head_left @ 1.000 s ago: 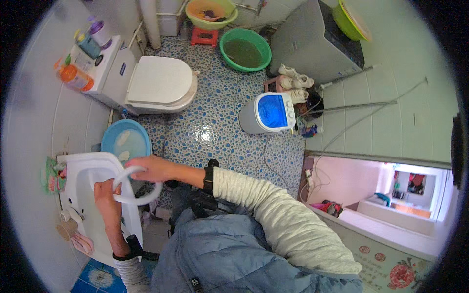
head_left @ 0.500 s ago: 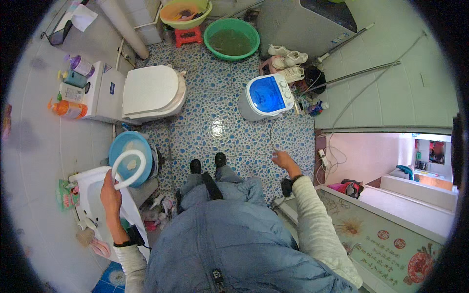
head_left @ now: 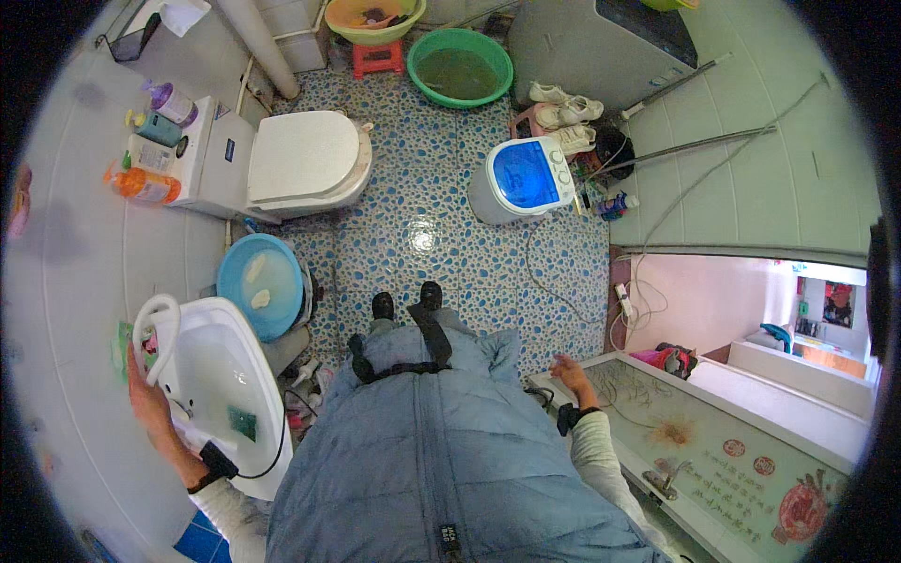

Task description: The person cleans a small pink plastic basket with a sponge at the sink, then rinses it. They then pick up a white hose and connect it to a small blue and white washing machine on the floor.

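White plastic hose (head_left: 174, 324), bent into a loop, stands at the left of the frame over the near-wall edge of the sink (head_left: 208, 357). The left hand (head_left: 153, 405) has its grip closed on the hose's lower part, though the fingertips are partly hidden. At the lower right of the frame, the right hand (head_left: 572, 377) hangs well apart from the hose, its grip loose with the fingers parted, near the upper edge of a decorated panel (head_left: 694, 441) that bears a metal handle (head_left: 662, 479).

Inside the sink lies a dark green patch (head_left: 242, 422). Just above the sink in the frame, a light-blue basin (head_left: 282, 322) holds two pale pieces in liquid. Farther up on the left is a toilet (head_left: 305, 155) with its lid down; a small washer (head_left: 526, 175) with a blue top stands right of centre on the patterned floor (head_left: 394, 216).
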The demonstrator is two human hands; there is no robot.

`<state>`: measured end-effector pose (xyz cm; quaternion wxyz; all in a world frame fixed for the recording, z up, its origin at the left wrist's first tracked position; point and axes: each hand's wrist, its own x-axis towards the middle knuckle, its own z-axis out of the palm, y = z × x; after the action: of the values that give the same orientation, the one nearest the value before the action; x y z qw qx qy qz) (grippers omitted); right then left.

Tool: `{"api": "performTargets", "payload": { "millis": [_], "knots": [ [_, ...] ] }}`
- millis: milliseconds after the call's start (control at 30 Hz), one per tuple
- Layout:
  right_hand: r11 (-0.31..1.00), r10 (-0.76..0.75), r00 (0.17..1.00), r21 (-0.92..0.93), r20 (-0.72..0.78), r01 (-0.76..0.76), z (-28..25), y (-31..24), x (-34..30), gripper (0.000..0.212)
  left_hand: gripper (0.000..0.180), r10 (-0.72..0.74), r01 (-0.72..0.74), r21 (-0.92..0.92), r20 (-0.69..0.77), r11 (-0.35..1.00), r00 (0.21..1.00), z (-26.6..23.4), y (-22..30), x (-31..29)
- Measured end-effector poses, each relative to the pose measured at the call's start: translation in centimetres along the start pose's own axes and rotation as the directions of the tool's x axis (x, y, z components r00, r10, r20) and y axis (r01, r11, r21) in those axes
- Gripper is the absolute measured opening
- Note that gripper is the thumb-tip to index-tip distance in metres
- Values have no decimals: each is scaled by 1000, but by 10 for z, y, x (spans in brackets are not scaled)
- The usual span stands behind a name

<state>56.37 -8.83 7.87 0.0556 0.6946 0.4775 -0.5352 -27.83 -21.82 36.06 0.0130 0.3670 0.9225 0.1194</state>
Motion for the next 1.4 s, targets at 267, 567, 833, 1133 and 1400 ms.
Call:
{"api": "performTargets", "payload": {
  "millis": [267,567,833,1133,1400],
  "knots": [
    [974,-182,982,132,-52,187,6,-79,18,37,80,-169,147,92,327,985,930,53,-101,-81],
    [967,-173,985,-189,10,172,-16,-93,23,39,90,-177,167,62,241,984,954,138,-135,-145],
    [624,-319,943,-728,97,285,-36,-266,-21,37,94,-206,186,91,357,978,911,140,-132,-133],
    [-539,-725,156,-693,671,478,38,-567,-242,20,69,-343,300,175,593,938,728,146,-143,-106],
    [-603,-676,275,-727,684,328,80,-596,-324,25,46,-463,467,-642,190,609,866,-56,202,-138]
  ]
}}
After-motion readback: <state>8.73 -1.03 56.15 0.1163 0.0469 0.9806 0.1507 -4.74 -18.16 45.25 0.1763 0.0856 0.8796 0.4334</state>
